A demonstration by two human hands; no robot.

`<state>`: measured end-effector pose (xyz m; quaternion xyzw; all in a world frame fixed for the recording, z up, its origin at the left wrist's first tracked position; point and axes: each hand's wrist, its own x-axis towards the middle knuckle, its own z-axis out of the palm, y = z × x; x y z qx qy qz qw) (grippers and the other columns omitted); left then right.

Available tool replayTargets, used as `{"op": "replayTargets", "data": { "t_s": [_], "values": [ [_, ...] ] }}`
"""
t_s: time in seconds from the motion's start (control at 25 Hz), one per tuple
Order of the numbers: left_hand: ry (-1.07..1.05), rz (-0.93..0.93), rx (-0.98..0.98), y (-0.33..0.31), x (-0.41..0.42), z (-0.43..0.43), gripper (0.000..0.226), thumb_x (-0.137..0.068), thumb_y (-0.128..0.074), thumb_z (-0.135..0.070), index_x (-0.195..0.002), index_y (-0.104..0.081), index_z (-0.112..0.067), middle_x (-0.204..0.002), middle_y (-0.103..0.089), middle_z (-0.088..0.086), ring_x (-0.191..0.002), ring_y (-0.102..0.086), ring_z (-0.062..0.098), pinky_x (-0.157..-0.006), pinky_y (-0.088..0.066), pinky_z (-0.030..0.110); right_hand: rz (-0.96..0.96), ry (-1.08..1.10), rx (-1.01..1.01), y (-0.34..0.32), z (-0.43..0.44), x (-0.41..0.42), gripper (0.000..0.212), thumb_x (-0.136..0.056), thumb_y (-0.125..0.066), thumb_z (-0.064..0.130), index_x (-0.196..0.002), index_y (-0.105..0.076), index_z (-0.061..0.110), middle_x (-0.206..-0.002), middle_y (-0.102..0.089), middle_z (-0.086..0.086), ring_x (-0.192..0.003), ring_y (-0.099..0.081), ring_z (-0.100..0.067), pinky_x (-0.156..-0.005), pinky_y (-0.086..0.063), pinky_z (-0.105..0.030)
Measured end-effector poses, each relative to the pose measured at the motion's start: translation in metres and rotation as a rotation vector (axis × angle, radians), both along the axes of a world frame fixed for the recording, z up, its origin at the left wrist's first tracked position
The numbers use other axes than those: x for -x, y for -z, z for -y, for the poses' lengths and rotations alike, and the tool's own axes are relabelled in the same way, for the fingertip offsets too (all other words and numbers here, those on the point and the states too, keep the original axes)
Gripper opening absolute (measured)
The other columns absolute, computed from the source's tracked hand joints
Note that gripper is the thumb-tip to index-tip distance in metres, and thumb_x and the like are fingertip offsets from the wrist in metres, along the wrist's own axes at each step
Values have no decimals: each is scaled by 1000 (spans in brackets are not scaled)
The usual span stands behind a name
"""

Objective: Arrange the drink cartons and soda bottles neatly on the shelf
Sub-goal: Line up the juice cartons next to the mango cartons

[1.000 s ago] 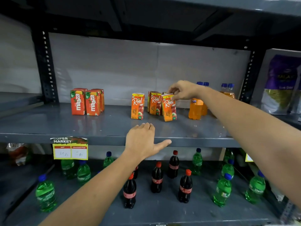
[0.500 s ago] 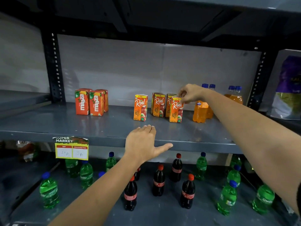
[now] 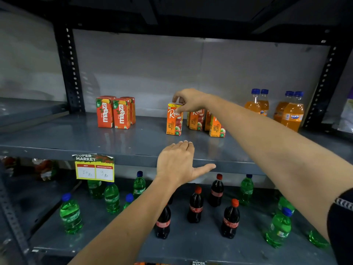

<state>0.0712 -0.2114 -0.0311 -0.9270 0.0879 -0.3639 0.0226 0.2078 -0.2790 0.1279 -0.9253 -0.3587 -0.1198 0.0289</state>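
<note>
Moved since the earlier frame: right hand [image 3: 191, 100], from the rightmost Real apple carton across to the leftmost Real apple carton [image 3: 174, 119], now pinching its top between thumb and fingers. Left hand [image 3: 176, 163] unchanged, spread flat, palm down, thumb out, at the front edge of the upper shelf [image 3: 76, 138]. Real apple cartons: four counted, orange with red apple print, upright; the three others [image 3: 197, 120] stand just right of the pinched one, partly behind the right forearm. Maaza cartons [image 3: 114, 112]: four, red-orange, in a tight block well left of both hands. Fanta bottles [image 3: 292, 115]: four, orange, blue caps, right of the right arm. Lower shelf [image 3: 191, 243], below the left hand: four Coca-Cola bottles [image 3: 195, 207], red caps; Sprite bottles [image 3: 70, 215], green, scattered on both sides, count uncertain.
</note>
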Motion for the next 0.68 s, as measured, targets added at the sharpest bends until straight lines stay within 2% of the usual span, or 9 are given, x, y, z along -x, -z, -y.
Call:
{"op": "replayTargets", "data": {
  "t_s": [0.12, 0.36, 0.48, 0.56, 0.68],
  "values": [
    [-2, -3, 4, 1, -2, 0, 108, -69, -6, -88, -120, -59, -9, -121, -65, 4, -111, -60, 20, -82, -51, 33, -103, -7, -58, -14, 22, -2, 43, -82, -68, 24, -121, -55, 14, -118, -62, -10, -104, -60, -23, -86, -48, -33],
    [7, 22, -9, 4, -4, -2, 105, -72, -6, -87, -116, -62, -11, -117, -67, 4, -107, -63, 20, -76, -53, 32, -53, 91, -41, -7, 57, -6, 45, -82, -68, 25, -122, -54, 14, -122, -60, -10, -109, -57, -24, -93, -49, -38],
    [16, 27, 43, 1, 1, 0, 99, -74, -5, -85, -102, -66, -13, -102, -71, 3, -92, -67, 20, -65, -51, 32, -32, 44, -148, -2, 64, -1, 43, -81, -69, 28, -118, -57, 12, -116, -63, -9, -106, -60, -23, -89, -50, -32],
    [51, 39, 221, -6, 1, 2, 88, -75, -11, -85, -86, -67, -18, -82, -70, -1, -76, -66, 20, -55, -47, 29, 20, 18, -331, -4, 76, 5, 41, -80, -69, 32, -114, -60, 13, -114, -65, -5, -103, -61, -18, -84, -48, -24],
    [171, -130, 798, -33, -24, -6, 64, -75, -43, -77, -94, -67, -21, -85, -68, -8, -82, -64, 15, -63, -46, 25, 172, 50, -855, 16, 105, 15, 34, -80, -67, 32, -109, -62, 14, -110, -64, -1, -98, -59, -12, -83, -47, -23]
  ]
}}
